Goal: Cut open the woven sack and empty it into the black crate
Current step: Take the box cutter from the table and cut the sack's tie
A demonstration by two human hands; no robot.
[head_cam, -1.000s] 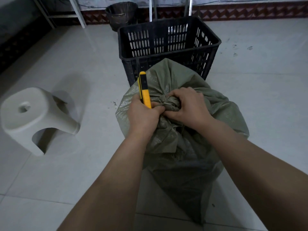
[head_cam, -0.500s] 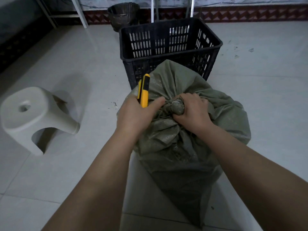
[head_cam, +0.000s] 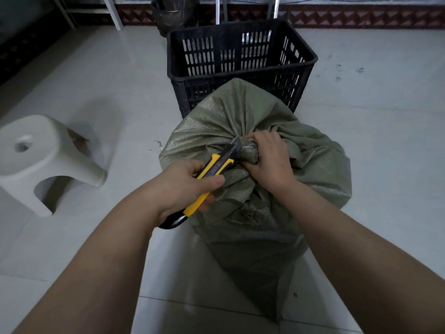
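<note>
sack: green woven sack (head_cam: 301,165), full and bulging, upright on the tiled floor (head_cam: 373,116); top is bunched into a tied neck (head_cam: 250,153), not cut open
black crate: black crate (head_cam: 216,78) with slotted walls, on the floor just behind the sack; the sack's top hides part of its near wall, contact between the two can't be told
right hand: right hand (head_cam: 272,160) has its fingers curled tight round the neck, fist clamped on the bunched fabric
left hand: left hand (head_cam: 185,184) is wrapped round the handle of the utility knife (head_cam: 216,167), thumb laid across the body
utility knife: yellow and black, angled up and right toward the neck, black butt end sticking out below the palm
blade: blade (head_cam: 236,145) is extended, tip at the left side of the neck, just beside the right hand's fingers; whether it bites into the fabric or the tie can't be told
stool: white plastic stool (head_cam: 43,160) with a hole in the seat, on the floor to the left, well apart from the sack
bin: dark bin (head_cam: 168,13) by the wall, behind the crate's far left corner
</note>
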